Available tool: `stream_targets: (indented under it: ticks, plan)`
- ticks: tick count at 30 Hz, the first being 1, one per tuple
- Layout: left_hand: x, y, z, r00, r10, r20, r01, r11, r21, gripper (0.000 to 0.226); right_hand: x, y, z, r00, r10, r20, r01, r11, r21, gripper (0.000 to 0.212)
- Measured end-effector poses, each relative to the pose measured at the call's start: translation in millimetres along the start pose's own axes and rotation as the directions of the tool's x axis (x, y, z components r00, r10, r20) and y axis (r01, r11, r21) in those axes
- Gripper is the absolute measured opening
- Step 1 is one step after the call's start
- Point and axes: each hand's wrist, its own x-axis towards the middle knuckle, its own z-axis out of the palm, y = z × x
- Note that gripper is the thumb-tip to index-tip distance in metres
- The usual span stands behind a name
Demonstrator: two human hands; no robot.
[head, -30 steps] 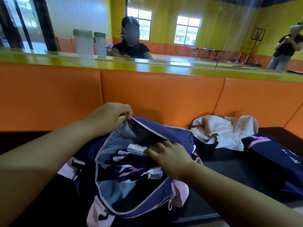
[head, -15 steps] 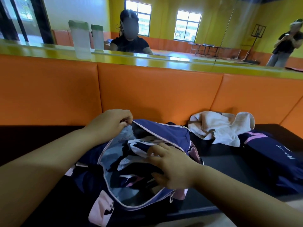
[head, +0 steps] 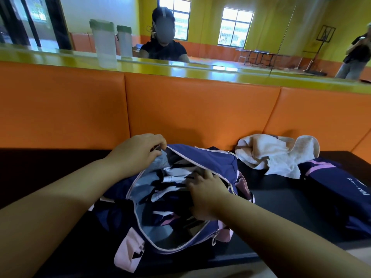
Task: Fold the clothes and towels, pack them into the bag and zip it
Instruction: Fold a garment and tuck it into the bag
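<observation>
Navy bag [head: 210, 163]: lies unzipped near the front edge of the black surface [head: 281, 205], left of centre, with pink panels at its near end and its mouth gaping upward.
Zip pull [head: 214, 236]: hangs at the near end of the open zip track.
Right hand [head: 206, 195]: reaches into the bag's mouth, palm down, fingers stretched out flat and pressing on the contents; it grips nothing.
Clothes [head: 172, 189]: dark, white and pink pieces packed inside the bag, partly under the right hand.
Left hand [head: 138, 151]: fingers curled, pinching the far left rim of the bag's opening and holding it up.
White towel [head: 277, 155]: crumpled and unfolded, toward the back edge of the surface, just right of the bag.
Navy garment [head: 341, 189]: a folded piece with pink stripes and white lettering, at the right edge of the surface, touching the towel.
Orange padding [head: 200, 107]: upholstered panels rising behind the back edge.
Yellow-green ledge [head: 180, 69]: runs along the top of the padding.
Plastic jug [head: 103, 45]: green-lidded, standing on the ledge at left against a mirror.
</observation>
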Motion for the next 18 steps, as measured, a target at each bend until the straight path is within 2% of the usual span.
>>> stream_targets:
  ticks: [3,6,10,12,14,16,18]
  plan:
    - [-0.7,-2.0,0.9,1.0,-0.003,-0.007,0.003,1.0,-0.008,0.011,-3.6,-2.9,3.2,0.993,-0.016,0.116,0.018,1.0,-0.022,0.078]
    - [-2.5,-3.7,2.9,1.0,-0.004,-0.013,0.004,1.0,-0.017,0.013,-9.2,-1.5,8.9,0.996,-0.034,0.084,0.031,0.999,0.032,0.082]
    - [-4.8,-3.5,4.8,1.0,-0.009,-0.01,0.009,1.0,-0.02,0.013,-15.8,-4.2,10.6,0.989,-0.122,-0.087,0.136,0.974,0.183,0.066]
    - [-5.1,-2.6,5.1,1.0,-0.013,-0.004,0.013,1.0,-0.014,0.015,-15.0,-4.5,11.1,0.977,-0.133,-0.169,0.161,0.972,0.171,0.039]
    - [-4.9,-1.6,5.9,1.0,-0.02,0.001,0.02,1.0,-0.003,0.017,-9.4,-4.6,11.4,0.975,-0.084,-0.207,0.114,0.984,0.136,0.025]
    - [-4.8,1.4,6.7,0.999,-0.049,0.014,0.049,0.999,-0.004,0.016,-4.1,-4.9,12.3,0.983,-0.026,-0.179,0.051,0.989,0.139,0.034]
    - [-5.5,5.6,7.3,0.997,-0.079,0.023,0.079,0.997,-0.01,0.038,0.9,-5.4,18.1,0.993,-0.046,-0.105,0.054,0.996,0.074,0.053]
